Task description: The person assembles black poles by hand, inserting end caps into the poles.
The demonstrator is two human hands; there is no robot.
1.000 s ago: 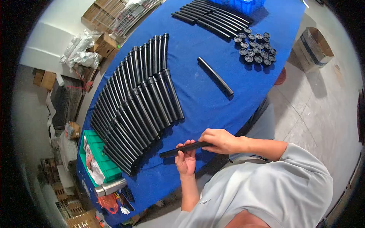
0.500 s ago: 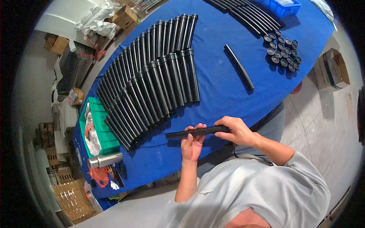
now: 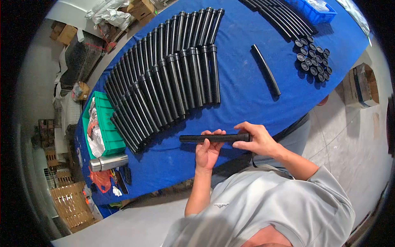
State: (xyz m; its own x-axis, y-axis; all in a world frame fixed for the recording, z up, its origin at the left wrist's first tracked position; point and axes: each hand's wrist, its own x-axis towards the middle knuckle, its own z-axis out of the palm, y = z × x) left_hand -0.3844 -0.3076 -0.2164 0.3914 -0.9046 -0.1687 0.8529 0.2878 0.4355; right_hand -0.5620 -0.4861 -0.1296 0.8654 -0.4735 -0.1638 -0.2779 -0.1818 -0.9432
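Observation:
A black tube [image 3: 193, 138] lies level across both my hands, above the near side of the blue-covered table. My left hand [image 3: 208, 152] holds it from below near its middle, with the fingers behind and the thumb in front. At the tube's right end sits a wider black cap [image 3: 246, 137]. My right hand [image 3: 261, 140] curls round this capped end, fingers on the far side and thumb on the near side. Another black tube [image 3: 266, 71] rests alone on the blue cloth, beyond my hands.
Two rows of capped black tubes [image 3: 175, 78] cover the table's left half. Loose black caps [image 3: 314, 61] cluster at the right, near more tubes [image 3: 284, 18] and a blue bin [image 3: 319, 16]. A green crate [image 3: 109, 127] and a metal flask [image 3: 108, 162] stand at left.
The cap on the held tube's right end now shows between my right fingers and thumb, where the hand covered it before. The view has shifted slightly.

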